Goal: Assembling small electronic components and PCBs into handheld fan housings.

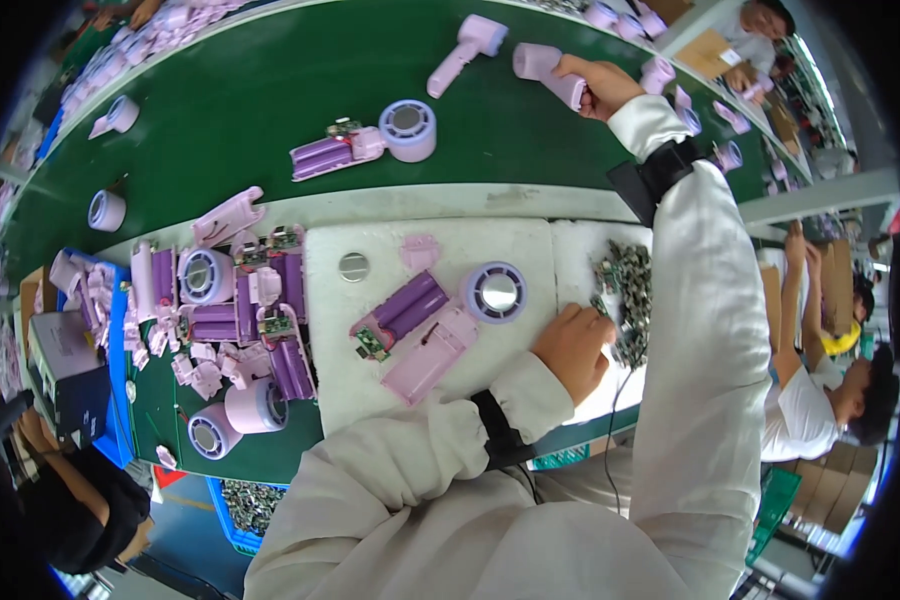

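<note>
My right hand (602,88), arm stretched far out over the green belt, is closed around the handle of a pink handheld fan (537,62). My left hand (574,352) rests on the white foam board with its fingers curled, next to a pile of small metal parts (630,300); its fingertips are partly hidden, and I cannot make out whether they pinch anything. Left of that hand lies an opened fan: a round head (495,292) with a silver disc, a pink handle shell (431,355), and purple battery cells (407,306) with a small circuit board (372,342).
A silver disc (354,267) and a pink cover piece (420,251) lie on the foam board (340,390). Opened fan handles (225,322) crowd its left side. On the belt (300,80) lie another pink fan (466,52) and an opened one (407,130). Other people sit at right.
</note>
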Demonstrator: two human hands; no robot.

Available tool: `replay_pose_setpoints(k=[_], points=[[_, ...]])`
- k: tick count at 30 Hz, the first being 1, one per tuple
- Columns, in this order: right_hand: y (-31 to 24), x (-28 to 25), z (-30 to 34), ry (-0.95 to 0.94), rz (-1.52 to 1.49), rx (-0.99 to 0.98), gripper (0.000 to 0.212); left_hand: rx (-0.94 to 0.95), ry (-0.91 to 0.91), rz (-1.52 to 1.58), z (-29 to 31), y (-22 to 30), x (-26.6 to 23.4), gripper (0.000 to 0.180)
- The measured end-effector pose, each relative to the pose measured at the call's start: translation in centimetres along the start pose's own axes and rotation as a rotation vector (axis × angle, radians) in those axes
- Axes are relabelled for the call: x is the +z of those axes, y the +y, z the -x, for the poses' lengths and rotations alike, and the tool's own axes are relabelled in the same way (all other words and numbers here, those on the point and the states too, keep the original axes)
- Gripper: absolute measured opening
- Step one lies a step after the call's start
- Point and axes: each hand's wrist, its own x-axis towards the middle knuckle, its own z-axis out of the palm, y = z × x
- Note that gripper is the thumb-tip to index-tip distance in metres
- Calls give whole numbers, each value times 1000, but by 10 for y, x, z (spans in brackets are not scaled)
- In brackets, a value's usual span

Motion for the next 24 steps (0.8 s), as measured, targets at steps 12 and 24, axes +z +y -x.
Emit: replay_pose_setpoints(k=[12, 24], points=[[12, -22, 266, -72, 358, -349, 25, 9, -34, -5, 1, 12, -7, 45], [62, 26, 350, 66, 371, -346, 26, 82, -102, -332, 35, 15, -37, 37]])
